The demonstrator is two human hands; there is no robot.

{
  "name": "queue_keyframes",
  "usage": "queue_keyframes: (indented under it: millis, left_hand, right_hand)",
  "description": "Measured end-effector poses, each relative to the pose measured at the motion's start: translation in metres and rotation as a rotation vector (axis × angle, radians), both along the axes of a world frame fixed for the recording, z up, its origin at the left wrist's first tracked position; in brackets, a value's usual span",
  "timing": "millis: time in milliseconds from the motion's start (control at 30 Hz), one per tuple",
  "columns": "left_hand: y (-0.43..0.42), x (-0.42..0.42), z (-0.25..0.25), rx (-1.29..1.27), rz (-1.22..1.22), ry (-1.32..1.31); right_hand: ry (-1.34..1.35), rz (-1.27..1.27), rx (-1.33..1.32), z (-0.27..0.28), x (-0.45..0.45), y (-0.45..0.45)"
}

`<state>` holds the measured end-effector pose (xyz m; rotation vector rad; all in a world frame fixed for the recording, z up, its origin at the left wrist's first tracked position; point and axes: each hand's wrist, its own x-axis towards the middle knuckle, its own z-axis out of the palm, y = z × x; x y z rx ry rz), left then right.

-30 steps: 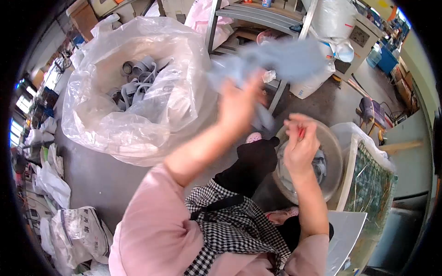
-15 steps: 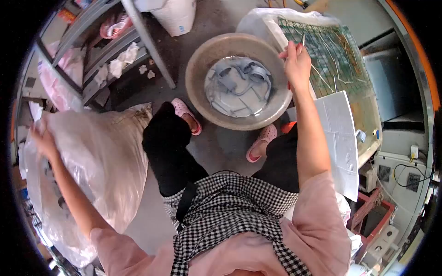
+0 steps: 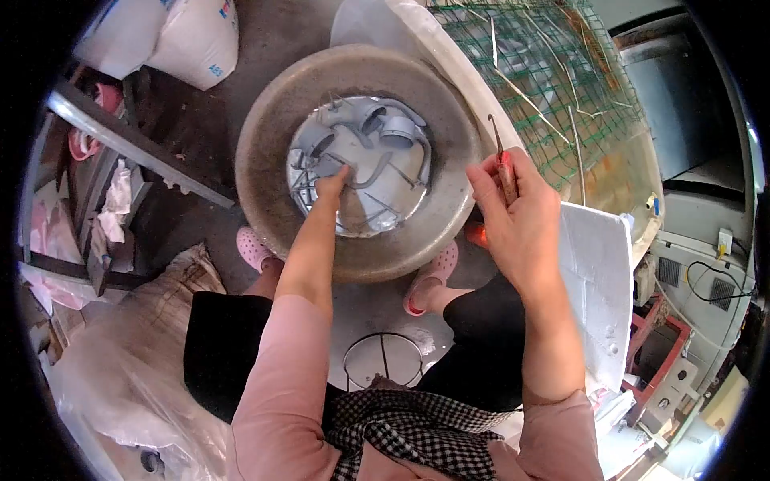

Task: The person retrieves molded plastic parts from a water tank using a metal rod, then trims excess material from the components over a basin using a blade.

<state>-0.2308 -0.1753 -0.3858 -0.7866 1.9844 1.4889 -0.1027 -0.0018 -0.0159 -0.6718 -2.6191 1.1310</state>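
A large round grey-brown basin (image 3: 266, 120) stands on the floor between my feet, with several grey plastic pipe-like parts (image 3: 399, 128) and thin pieces in shallow water. My left hand (image 3: 330, 186) reaches down into it, its fingers closed on a grey plastic part (image 3: 325, 165) at the left of the pile; the fingertips are partly hidden. By the basin's right rim, my right hand (image 3: 525, 220) is closed around the red handle of a slim hooked metal tool (image 3: 506, 172). The tool's curved tip points up and away from me.
Right of the basin is a pale tub (image 3: 449, 56) topped by green mesh (image 3: 529, 96) with thin strips. A white foam board (image 3: 597, 280) leans nearby. To the left are a metal rack (image 3: 144, 148), white sacks (image 3: 192, 40) and a large clear plastic bag (image 3: 120, 369).
My left hand has left the plastic bag at the left and reached into the basin, onto a grey part. My right hand has come lower and closer, still holding the hooked tool. The view has shifted.
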Motion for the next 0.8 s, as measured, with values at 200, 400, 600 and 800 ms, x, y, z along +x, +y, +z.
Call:
queue_keyframes:
  millis: [200,400,600,800]
  left_hand:
    - [0.003,0.009,-0.008,-0.242,-0.304,0.293]
    - [0.023,0.068,0.176,-0.578,-0.669,1.066]
    - [0.019,0.096,0.27,-0.641,-0.773,1.348]
    - [-0.021,0.095,0.308,-0.154,-0.648,1.446]
  right_hand:
    - [-0.022,0.017,0.025,-0.005,-0.003,0.011]
    - [-0.127,0.091,0.063,-0.042,-0.01,-0.001]
    - [-0.015,0.084,0.076,-0.061,-0.009,-0.013]
    - [0.03,0.006,-0.164,-0.05,-0.011,0.005]
